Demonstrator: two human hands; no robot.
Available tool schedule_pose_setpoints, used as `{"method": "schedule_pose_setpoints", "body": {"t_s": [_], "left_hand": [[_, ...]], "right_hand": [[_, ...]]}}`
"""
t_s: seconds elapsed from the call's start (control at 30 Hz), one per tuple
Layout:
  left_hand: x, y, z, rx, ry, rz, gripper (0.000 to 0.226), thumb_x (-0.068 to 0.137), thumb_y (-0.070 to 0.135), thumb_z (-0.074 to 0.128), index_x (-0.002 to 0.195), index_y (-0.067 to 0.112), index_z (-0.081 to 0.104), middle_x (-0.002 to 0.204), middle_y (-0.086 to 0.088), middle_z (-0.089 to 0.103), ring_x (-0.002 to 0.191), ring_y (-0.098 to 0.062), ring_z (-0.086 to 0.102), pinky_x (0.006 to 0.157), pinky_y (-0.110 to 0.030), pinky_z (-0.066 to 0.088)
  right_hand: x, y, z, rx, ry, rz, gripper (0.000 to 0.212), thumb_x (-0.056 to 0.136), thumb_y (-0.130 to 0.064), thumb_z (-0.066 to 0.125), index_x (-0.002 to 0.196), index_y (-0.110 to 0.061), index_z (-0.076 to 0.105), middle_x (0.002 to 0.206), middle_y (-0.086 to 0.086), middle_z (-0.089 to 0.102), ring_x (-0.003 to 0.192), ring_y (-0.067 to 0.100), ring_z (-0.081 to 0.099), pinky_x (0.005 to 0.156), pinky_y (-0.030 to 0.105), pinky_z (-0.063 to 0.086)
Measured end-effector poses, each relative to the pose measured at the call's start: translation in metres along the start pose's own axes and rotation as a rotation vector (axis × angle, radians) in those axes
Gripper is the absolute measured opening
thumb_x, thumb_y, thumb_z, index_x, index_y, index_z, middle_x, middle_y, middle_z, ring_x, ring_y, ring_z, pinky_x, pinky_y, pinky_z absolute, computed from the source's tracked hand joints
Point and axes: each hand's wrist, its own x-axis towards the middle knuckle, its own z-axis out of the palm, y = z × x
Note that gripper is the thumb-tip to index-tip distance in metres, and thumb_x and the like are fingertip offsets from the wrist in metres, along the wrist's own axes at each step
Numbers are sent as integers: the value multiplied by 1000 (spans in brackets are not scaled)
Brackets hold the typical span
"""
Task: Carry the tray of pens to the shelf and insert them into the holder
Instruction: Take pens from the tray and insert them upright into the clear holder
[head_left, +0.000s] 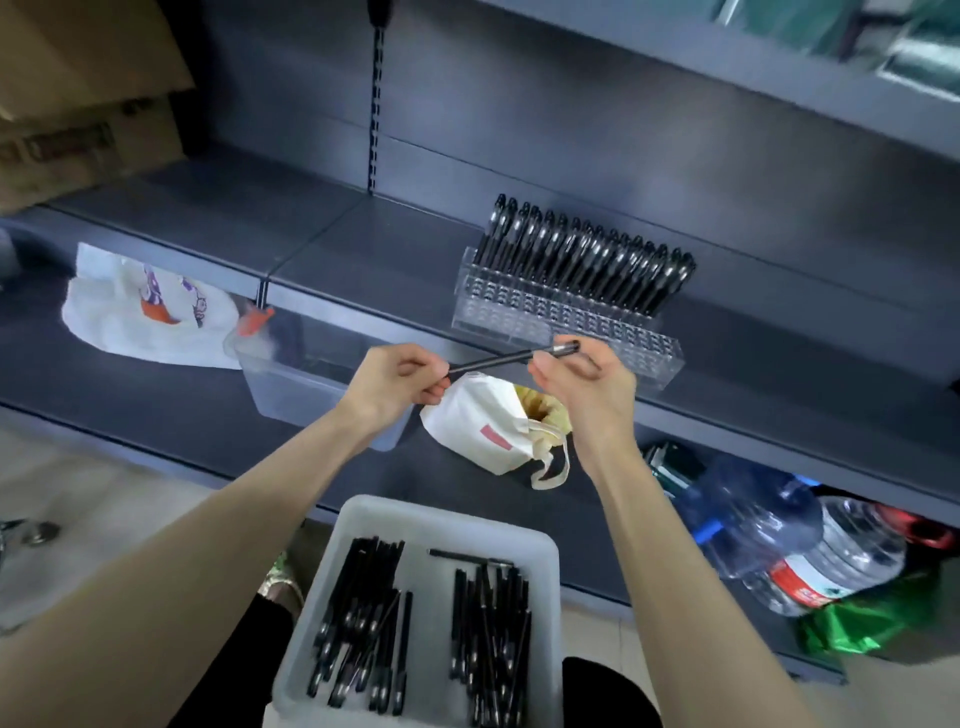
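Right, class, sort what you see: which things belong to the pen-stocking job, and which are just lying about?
Job: pen held between left hand and right hand; tray of loose pens; clear holder, partly filled; shelf.
Lying about: white printed bag; white tote bag; clear tub; water bottles; cardboard boxes; green bag.

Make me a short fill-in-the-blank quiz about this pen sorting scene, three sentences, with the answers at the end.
1. The left hand and the right hand together hold ____ pen between them.
2. The standing pens fill only the ____ row of the clear holder, the row farthest from the person.
3. The loose pens lying in the white tray are all ____ in colour.

Missing words: one; back; black.
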Motion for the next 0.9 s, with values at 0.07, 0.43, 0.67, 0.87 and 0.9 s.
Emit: {"method": "schedule_pose_setpoints", "body": {"t_s": [0.07, 0.43, 0.67, 0.87, 0.9], "left_hand": [[16, 5, 5, 1, -32, -5, 9, 90, 2, 58, 82, 2, 61, 75, -13, 64, 60, -10, 63, 62, -19, 55], [135, -6, -4, 432, 25, 117, 76, 66, 27, 84, 132, 15, 47, 127, 0, 51, 115, -14, 51, 99, -35, 44], [161, -30, 8, 410, -78, 168, 75, 64, 30, 85, 130, 22, 51, 119, 6, 61, 104, -8, 57, 100, -32, 43], [162, -35, 6, 386, -39, 189, 67, 60, 37, 86, 119, 27, 57, 103, 16, 62, 99, -8, 62, 97, -38, 46], [161, -33, 6, 389, -40, 191, 66, 60, 37, 86, 119, 26, 57, 102, 17, 62, 99, -8, 61, 97, -38, 46]], "right_hand": [[19, -11, 5, -42, 24, -95, 22, 80, 4, 67, 91, -13, 59, 74, 15, 64, 74, 15, 69, 79, 29, 57], [116, -49, 41, -523, 196, -488, 30, 84, -13, 68, 110, -17, 52, 76, 1, 71, 75, 14, 65, 88, 29, 47], [148, -30, 60, -687, 153, -605, 32, 86, -13, 66, 116, -8, 55, 80, 7, 71, 74, 18, 64, 75, 16, 41], [153, -16, 73, -812, 65, -608, 32, 86, -12, 66, 117, -9, 57, 83, 6, 69, 78, 27, 65, 81, 40, 50], [153, -15, 74, -843, 40, -598, 32, 86, -12, 66, 117, -10, 57, 84, 7, 69, 80, 27, 65, 82, 40, 50]]}}
